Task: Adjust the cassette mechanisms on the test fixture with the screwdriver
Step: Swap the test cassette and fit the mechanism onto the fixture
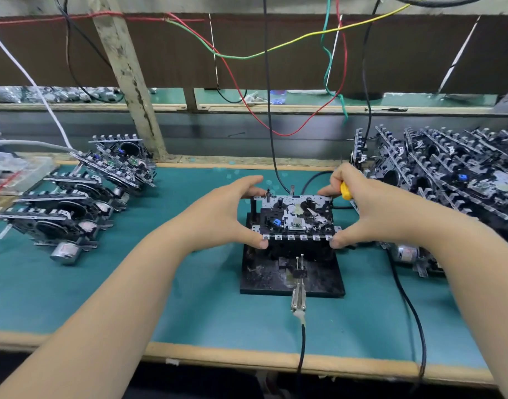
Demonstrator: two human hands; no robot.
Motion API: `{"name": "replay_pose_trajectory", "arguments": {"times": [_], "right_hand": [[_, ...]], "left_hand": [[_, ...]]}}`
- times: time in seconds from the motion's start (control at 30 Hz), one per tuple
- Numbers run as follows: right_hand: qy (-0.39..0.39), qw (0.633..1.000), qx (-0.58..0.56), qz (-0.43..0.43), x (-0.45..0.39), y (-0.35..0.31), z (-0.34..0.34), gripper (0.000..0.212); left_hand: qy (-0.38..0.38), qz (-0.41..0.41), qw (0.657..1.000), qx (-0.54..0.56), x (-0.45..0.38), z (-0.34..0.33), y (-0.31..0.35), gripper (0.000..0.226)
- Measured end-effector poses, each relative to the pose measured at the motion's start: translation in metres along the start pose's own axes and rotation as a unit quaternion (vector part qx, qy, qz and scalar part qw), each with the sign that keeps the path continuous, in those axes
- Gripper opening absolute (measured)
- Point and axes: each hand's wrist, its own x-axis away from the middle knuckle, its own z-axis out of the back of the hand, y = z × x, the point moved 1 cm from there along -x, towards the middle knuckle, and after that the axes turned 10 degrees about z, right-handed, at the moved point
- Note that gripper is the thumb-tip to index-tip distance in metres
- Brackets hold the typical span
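A cassette mechanism sits on the black test fixture in the middle of the green mat. My left hand grips its left side, thumb at the near corner and fingers at the far edge. My right hand grips the right side the same way, thumb on the near right corner. A yellow screwdriver handle is tucked in my right hand; its tip is hidden.
Several cassette mechanisms lie in a stack at the left and a larger pile at the right. A metal clamp lever sticks out from the fixture's near edge. Black cables cross the mat; coloured wires hang overhead.
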Motion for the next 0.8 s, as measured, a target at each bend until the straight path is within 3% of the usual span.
{"name": "replay_pose_trajectory", "arguments": {"times": [0.7,0.8], "right_hand": [[0.033,0.997,-0.063,-0.014,0.0037,-0.0054,-0.0017,0.069],[0.025,0.998,-0.062,-0.017,0.0032,-0.0050,-0.0052,0.069]], "left_hand": [[0.047,-0.026,0.999,-0.008,0.0048,0.0025,-0.0016,0.116],[0.023,-0.014,1.000,0.000,0.0042,0.0019,-0.0039,0.115]]}}
